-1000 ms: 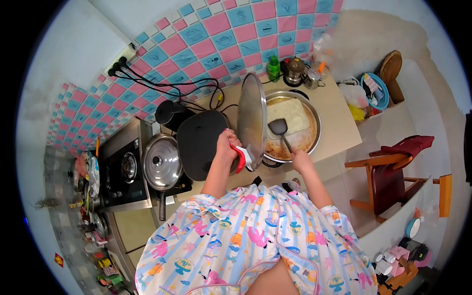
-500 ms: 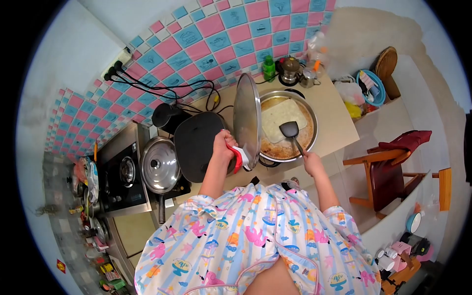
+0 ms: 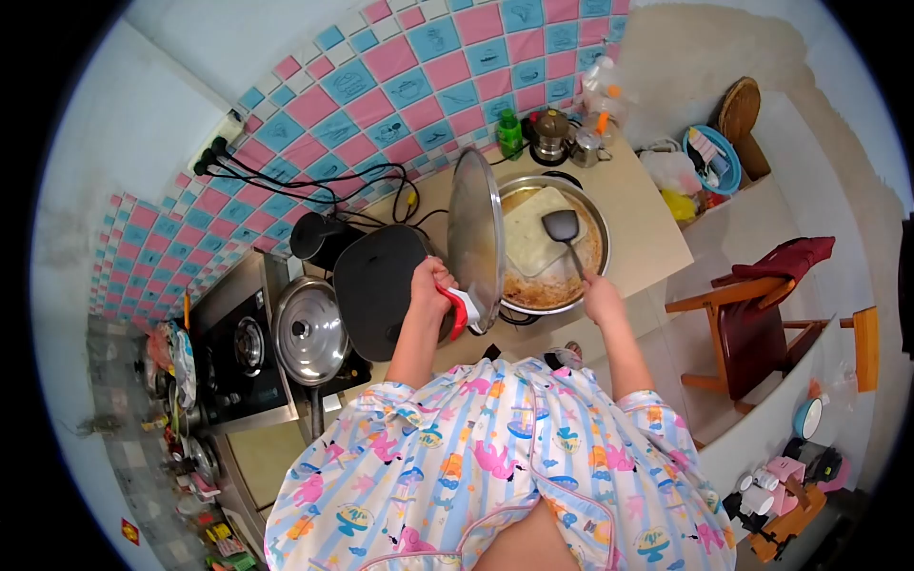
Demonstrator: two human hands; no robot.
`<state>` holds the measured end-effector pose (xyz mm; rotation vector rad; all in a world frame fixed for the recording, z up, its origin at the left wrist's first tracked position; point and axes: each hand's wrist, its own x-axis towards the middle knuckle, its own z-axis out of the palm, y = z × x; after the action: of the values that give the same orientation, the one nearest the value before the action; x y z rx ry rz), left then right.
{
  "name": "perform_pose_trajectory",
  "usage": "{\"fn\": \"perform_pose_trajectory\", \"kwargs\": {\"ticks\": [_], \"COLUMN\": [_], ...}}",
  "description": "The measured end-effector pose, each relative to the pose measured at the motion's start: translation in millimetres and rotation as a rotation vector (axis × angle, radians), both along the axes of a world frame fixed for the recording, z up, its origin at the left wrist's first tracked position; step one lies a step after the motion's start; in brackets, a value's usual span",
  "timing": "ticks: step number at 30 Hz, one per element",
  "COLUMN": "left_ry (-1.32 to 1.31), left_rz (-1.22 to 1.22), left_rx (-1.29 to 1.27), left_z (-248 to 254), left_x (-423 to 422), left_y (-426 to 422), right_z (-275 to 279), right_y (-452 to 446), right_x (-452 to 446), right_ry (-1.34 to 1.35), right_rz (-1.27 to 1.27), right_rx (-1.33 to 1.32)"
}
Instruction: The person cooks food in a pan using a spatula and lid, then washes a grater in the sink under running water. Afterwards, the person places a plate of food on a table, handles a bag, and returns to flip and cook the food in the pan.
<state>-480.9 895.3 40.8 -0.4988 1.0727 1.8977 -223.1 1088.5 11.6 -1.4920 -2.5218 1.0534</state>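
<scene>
My left hand (image 3: 433,277) is closed around the red and white handle of a large metal lid (image 3: 473,238), which stands on edge beside the pan. In my right hand (image 3: 602,298) is the handle of a black spatula (image 3: 563,227). The spatula's blade lies over a pale, folded flatbread (image 3: 535,238) in the wide round pan (image 3: 606,228). Browned patches and a shiny surface show on the pan's floor around the flatbread. Whether the blade touches the flatbread I cannot tell.
A black flat-topped appliance (image 3: 379,285) and a lidded frying pan (image 3: 310,333) stand to the left, near the gas stove (image 3: 228,357). Behind the pan are a green bottle (image 3: 509,133) and a glass-and-metal pot (image 3: 549,136). A wooden chair (image 3: 743,343) stands at right.
The spatula's blade has moved slightly up the pan, over the upper part of the flatbread, and my right hand has moved up with it. My left hand still holds the lid upright.
</scene>
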Motion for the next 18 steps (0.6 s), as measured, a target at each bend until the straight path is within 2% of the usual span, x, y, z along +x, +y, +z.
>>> {"fn": "perform_pose_trajectory", "kwargs": {"ticks": [3,6,9,15,18], "left_ry": [-0.015,-0.009,-0.038,-0.044,-0.046], "left_rz": [0.002,0.005,0.013,0.043,0.051], "left_rx": [-0.005,-0.006,0.017,0.064,0.046], "left_z": [-1,-1,-2,-6,-5], "left_x": [-1,0,-2,-5,-5], "left_y": [0,0,-4,-9,-7], "right_z": [-43,-54,-52,12,-8], "right_y": [-5,-19,-30,-20,-9], "right_x": [-25,-48,-38,-1,-15], "right_ry": [0.149,0.008,-0.056,-0.090,0.046], "right_rz": [0.142,0.235,0.278,0.288,0.193], "right_rx": [0.047,-0.106,-0.062,-0.205,-0.058]}}
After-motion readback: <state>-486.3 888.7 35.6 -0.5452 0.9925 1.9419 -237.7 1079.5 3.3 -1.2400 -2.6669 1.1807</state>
